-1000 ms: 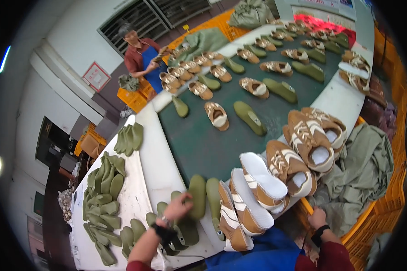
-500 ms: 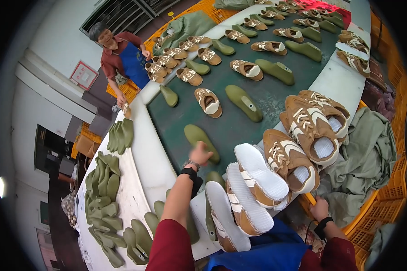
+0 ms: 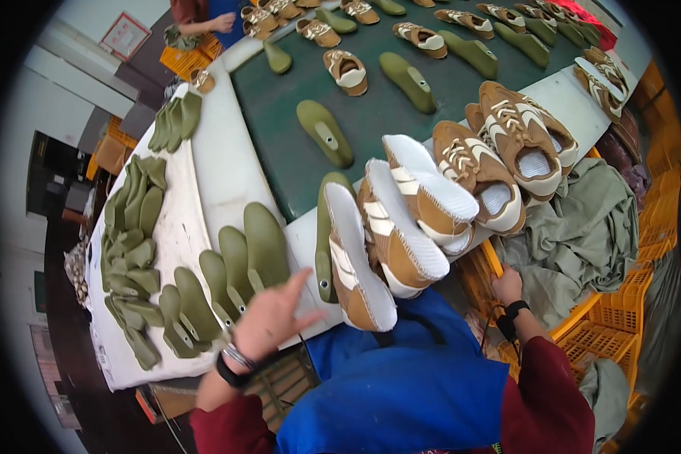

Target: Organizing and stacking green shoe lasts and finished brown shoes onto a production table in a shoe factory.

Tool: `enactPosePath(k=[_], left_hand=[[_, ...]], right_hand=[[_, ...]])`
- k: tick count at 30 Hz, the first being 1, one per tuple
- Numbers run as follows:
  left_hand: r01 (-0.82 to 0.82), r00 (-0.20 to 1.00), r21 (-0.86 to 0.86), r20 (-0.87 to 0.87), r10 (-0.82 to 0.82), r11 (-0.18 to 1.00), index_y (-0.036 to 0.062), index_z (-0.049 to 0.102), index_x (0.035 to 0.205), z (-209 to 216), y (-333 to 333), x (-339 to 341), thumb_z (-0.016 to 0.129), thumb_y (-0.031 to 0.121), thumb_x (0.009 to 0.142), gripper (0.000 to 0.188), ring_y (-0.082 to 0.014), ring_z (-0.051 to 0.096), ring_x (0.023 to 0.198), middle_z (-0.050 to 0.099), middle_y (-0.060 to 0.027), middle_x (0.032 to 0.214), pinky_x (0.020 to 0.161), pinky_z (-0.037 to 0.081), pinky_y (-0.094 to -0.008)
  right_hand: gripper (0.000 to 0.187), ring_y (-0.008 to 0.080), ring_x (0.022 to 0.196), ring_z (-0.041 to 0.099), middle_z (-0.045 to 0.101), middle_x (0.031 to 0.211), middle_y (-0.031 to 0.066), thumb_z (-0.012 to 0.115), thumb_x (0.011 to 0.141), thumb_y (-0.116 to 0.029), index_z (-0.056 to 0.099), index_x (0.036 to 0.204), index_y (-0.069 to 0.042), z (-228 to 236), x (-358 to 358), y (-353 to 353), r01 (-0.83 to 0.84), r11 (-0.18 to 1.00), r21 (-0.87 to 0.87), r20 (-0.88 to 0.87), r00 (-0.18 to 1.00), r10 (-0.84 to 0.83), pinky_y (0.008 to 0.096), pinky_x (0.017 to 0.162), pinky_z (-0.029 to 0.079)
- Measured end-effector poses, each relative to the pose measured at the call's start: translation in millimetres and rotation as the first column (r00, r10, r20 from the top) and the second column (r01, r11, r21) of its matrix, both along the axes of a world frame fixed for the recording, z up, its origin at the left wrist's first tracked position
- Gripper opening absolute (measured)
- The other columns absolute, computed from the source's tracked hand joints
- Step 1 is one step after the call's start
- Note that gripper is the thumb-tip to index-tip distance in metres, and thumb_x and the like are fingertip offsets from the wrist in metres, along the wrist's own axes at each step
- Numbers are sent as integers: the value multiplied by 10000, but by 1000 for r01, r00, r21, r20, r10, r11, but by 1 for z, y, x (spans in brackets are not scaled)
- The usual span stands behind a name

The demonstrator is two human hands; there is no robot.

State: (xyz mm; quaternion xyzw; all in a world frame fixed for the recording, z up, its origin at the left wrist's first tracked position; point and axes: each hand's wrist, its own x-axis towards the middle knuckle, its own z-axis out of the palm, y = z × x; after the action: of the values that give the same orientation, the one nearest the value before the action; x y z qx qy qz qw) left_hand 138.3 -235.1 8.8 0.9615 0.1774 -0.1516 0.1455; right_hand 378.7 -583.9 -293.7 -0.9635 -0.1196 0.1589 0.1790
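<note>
My left hand is open and slightly blurred, its fingers apart with nothing in them. It hovers beside an upright green shoe last, the nearest of a short row along the table edge. Down at the right, my right hand is closed around the rim of an orange plastic crate. Between my hands, brown shoe uppers with white stripes lean on the ledge, their white undersides turned up. Another green last stands against them. On the dark green belt lies a single green last.
Many loose lasts lie on the white cloth at left. Brown shoes and lasts sit in rows across the belt. A co-worker's hand shows at the far side. Grey-green cloth fills the crate at right.
My left hand has left the last on the belt and drawn back toward the near row of lasts. My right hand keeps its hold on the crate. The view has tilted down.
</note>
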Motion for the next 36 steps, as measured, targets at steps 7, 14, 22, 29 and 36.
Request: enactPosePath(k=[7, 14, 22, 29, 36], left_hand=[[-311, 914, -642, 1, 406, 701, -9, 489, 996, -89, -52, -46, 669, 391, 760, 498, -238, 615, 819, 620, -140, 842, 719, 482, -324], [-298, 802, -863, 7, 597, 409, 12, 470, 1149, -98, -64, -43, 633, 114, 811, 389, -84, 518, 956, 565, -4, 981, 856, 424, -248], [13, 658, -970, 192, 728, 244, 35, 487, 992, -9, -16, -45, 621, 105, 804, 241, -58, 505, 816, 536, 4, 909, 717, 438, -223], [-211, 723, -165, 637, 268, 963, -32, 491, 1048, 33, 144, 80, 647, 150, 756, 377, -217, 567, 904, 584, -141, 965, 783, 445, -297], [-309, 908, 135, 336, 250, 941, 56, 547, 1070, -162, 283, 208, 666, 183, 674, 432, -331, 571, 974, 601, -194, 1006, 830, 465, -397]], right_hand=[[306, 403, 792, 577, 603, 799, 246, 605, 735, -248, 576, 924, -9, -2, -2, 0, -7, 1000, -5, 9, 1000, 7, 457, 699, 460], [307, 405, 795, 577, 607, 812, 242, 615, 742, -239, 577, 940, -8, 6, -9, 2, 3, 1000, -8, -8, 1000, -3, 447, 711, 463], [275, 407, 779, 574, 605, 782, 239, 621, 734, -227, 579, 888, -3, -2, -5, 0, -6, 1000, 12, 29, 1000, 6, 458, 693, 461], [267, 398, 741, 588, 607, 751, 230, 638, 703, -231, 570, 836, -11, -8, -1, -3, 3, 1000, -23, 27, 1000, -3, 467, 673, 475], [292, 389, 717, 589, 604, 727, 219, 701, 625, -182, 581, 831, -12, -8, -4, -5, 28, 1000, 5, 5, 1000, -28, 458, 667, 477]])
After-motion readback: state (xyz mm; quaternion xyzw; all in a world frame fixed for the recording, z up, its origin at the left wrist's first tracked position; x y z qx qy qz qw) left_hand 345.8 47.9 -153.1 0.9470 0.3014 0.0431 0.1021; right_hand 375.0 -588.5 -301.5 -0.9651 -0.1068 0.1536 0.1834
